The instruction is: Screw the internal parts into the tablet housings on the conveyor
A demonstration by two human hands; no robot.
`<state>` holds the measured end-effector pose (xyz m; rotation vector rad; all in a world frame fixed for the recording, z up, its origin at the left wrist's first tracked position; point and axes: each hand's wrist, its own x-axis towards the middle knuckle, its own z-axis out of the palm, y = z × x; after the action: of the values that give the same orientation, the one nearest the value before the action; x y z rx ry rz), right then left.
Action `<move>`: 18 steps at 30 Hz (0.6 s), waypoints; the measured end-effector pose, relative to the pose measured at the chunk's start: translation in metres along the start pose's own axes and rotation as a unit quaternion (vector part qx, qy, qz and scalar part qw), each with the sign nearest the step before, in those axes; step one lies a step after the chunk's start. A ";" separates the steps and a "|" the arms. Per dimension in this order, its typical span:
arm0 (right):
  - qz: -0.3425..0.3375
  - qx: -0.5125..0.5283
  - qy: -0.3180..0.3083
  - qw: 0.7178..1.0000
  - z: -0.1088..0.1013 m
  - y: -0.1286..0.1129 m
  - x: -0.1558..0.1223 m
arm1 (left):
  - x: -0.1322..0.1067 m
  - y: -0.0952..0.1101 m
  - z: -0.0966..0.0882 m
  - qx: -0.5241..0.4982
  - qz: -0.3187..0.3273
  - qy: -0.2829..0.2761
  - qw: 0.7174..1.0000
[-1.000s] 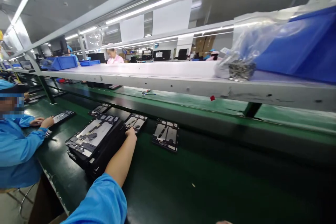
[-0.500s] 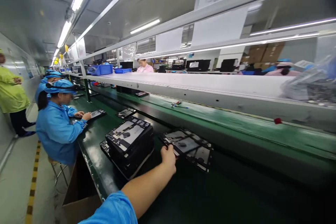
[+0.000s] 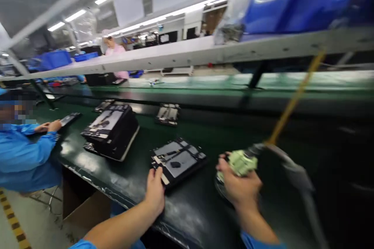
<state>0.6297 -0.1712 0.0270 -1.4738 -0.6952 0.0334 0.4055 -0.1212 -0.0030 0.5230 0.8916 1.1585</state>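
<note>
At the near edge of a tablet with its inner parts exposed point(image 3: 178, 158), my left hand point(image 3: 156, 190) grips the frame, thumb on top. Silver panels and black strips show on its upper face. My right hand point(image 3: 242, 186) is wrapped around a pale-green hand tool point(image 3: 242, 162) to the right of the tablet. A grey hose point(image 3: 300, 179) runs from that tool, and a clear round rim shows under it. What the tool is, I cannot tell; motion blurs it.
A stack of similar tablets point(image 3: 125, 136) stands to the left, and another opened tablet point(image 3: 168, 114) lies further back. A yellow cord point(image 3: 298, 97) slants down from the shelf point(image 3: 187, 53). At far left a co-worker in blue point(image 3: 26, 155) handles a tablet.
The view has swung right. A tablet in my left hand now lies nearer on the bench, apart from the one behind. My right hand has come into view holding the green tool.
</note>
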 end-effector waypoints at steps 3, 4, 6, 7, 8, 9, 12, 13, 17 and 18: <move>0.021 0.015 0.011 1.000 0.003 0.008 -0.004 | -0.038 0.001 -0.028 0.035 -0.049 -0.029 0.998; 0.017 0.019 0.004 1.000 0.005 0.008 -0.006 | -0.050 0.002 -0.036 0.054 -0.068 -0.041 0.995; 0.007 0.012 0.000 1.000 0.006 0.005 -0.008 | -0.073 0.006 -0.050 0.106 -0.122 -0.069 0.984; 0.001 0.003 -0.004 1.000 0.006 0.003 -0.009 | -0.082 0.008 -0.057 0.136 -0.158 -0.088 0.974; -0.005 -0.007 -0.006 1.000 0.006 0.001 -0.009 | -0.090 0.012 -0.064 0.170 -0.197 -0.111 0.959; -0.011 -0.018 -0.009 1.000 0.005 0.000 -0.009 | -0.096 0.016 -0.070 0.206 -0.233 -0.141 0.940; -0.010 -0.039 -0.018 0.999 0.004 -0.005 -0.005 | -0.097 0.034 -0.085 0.335 -0.238 -0.261 0.873; -0.006 -0.044 -0.020 0.999 0.003 -0.007 -0.004 | -0.092 0.042 -0.089 0.389 -0.179 -0.294 0.855; -0.029 -0.079 -0.012 0.996 -0.009 -0.023 -0.012 | -0.058 0.065 -0.097 0.582 0.140 -0.287 0.748; -0.050 -0.095 -0.003 0.994 -0.017 -0.027 -0.020 | -0.049 0.067 -0.097 0.615 0.174 -0.275 0.718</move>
<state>0.6111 -0.1987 0.0445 -1.6193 -0.7935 -0.1084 0.2821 -0.1522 0.0091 2.0913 0.9487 0.4761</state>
